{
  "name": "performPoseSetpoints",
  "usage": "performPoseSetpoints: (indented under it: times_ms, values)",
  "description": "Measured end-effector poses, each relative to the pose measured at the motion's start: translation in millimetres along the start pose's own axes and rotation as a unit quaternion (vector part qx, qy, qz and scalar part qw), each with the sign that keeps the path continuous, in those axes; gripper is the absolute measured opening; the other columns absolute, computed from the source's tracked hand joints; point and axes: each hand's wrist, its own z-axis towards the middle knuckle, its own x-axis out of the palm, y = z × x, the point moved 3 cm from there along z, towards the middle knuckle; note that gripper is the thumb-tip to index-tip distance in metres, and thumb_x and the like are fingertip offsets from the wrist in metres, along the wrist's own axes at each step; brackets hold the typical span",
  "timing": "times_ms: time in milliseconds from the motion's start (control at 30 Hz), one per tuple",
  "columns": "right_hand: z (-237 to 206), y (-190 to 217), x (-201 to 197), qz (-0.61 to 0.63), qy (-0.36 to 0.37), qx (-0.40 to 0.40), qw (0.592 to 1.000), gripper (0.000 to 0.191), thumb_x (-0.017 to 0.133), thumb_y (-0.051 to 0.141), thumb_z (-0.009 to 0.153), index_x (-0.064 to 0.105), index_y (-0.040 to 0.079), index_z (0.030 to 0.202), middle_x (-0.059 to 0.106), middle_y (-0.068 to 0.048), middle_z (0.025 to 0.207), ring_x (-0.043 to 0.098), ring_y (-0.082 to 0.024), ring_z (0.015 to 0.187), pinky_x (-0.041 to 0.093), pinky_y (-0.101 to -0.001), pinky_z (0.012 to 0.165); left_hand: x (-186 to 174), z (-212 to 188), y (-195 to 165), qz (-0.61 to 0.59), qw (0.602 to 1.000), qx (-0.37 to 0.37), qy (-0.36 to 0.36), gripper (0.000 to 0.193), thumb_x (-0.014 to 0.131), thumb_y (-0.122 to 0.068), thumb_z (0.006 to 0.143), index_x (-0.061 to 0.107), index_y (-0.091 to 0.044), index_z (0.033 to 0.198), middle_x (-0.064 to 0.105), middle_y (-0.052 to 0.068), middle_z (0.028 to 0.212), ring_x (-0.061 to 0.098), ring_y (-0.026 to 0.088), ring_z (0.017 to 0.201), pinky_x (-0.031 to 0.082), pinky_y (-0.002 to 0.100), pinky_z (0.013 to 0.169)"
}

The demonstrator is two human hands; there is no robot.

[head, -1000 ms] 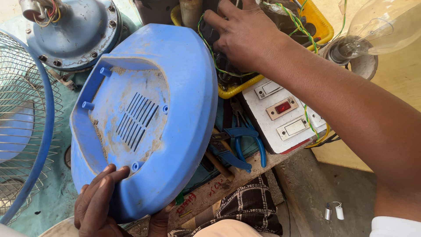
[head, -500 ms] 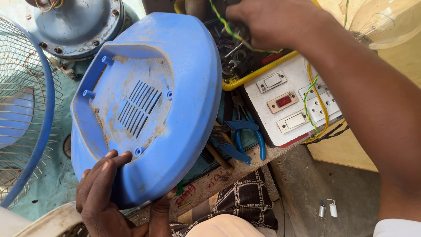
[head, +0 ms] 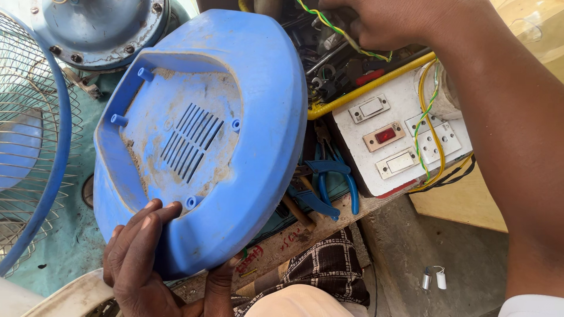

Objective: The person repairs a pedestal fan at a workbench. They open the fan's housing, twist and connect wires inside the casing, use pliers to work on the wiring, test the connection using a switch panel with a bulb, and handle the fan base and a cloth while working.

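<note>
At the far left stands a wire fan guard (head: 26, 147) with a blue rim, and above it the blue-grey fan motor housing (head: 100, 26). The left hand (head: 147, 258) grips the lower edge of a blue plastic fan cover (head: 235, 117), fingers curled over its rim; the cover is tilted, dusty inner side up (slotted vents in the middle). Beside it lie blue-handled pliers (head: 329, 182) on the bench. Next comes a white switchboard (head: 399, 141) with a red switch. At top right, the right hand (head: 388, 20) is closed around green-yellow wire (head: 341, 32) over a yellow-rimmed tray (head: 364, 88).
</note>
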Motion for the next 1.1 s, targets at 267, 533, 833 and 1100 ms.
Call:
performPoseSetpoints:
  times_ms: [267, 533, 833, 1100]
  values:
    - [2, 5, -4, -0.039, -0.05, -0.047, 0.997, 0.046, 0.078, 0.005, 0.079, 0.071, 0.016, 0.123, 0.075, -0.013, 0.098, 0.072, -0.03, 0.08, 0.057, -0.045, 0.068, 0, -1, 8, 0.01, 1.0, 0.005, 0.0, 0.085, 0.087, -0.028, 0.071, 0.039, -0.007, 0.138, 0.062, 0.012, 0.127, 0.053, 0.031, 0.132, 0.026, 0.056, 0.125]
    - [7, 13, 0, -0.022, -0.079, -0.043, 0.996, 0.041, 0.081, 0.012, 0.082, 0.074, 0.018, 0.123, 0.075, -0.01, 0.1, 0.072, -0.03, 0.086, 0.057, -0.0445, 0.073, 1, -4, 20, 0.041, 0.999, 0.01, 0.009, 0.082, 0.085, -0.036, 0.071, 0.041, -0.009, 0.134, 0.065, 0.009, 0.125, 0.057, 0.029, 0.129, 0.028, 0.053, 0.122]
    - [-5, 23, -4, 0.032, -0.068, -0.104, 0.992, 0.053, 0.088, 0.024, 0.073, 0.073, 0.027, 0.124, 0.051, -0.007, 0.145, 0.052, -0.031, 0.129, 0.047, -0.0475, 0.101, 5, -13, 30, 0.042, 0.999, -0.011, -0.005, 0.073, 0.08, -0.043, 0.08, 0.044, -0.013, 0.135, 0.068, 0.004, 0.124, 0.059, 0.024, 0.129, 0.029, 0.051, 0.123]
    - [-6, 20, -7, -0.037, -0.057, -0.112, 0.991, 0.092, 0.092, 0.021, 0.059, 0.059, 0.034, 0.144, 0.045, -0.005, 0.154, 0.043, -0.029, 0.142, 0.04, -0.0456, 0.113, -1, -18, 59, 0.071, 0.994, 0.046, 0.07, 0.081, 0.076, -0.053, 0.077, 0.043, -0.012, 0.138, 0.067, 0.006, 0.128, 0.058, 0.026, 0.132, 0.034, 0.052, 0.12]
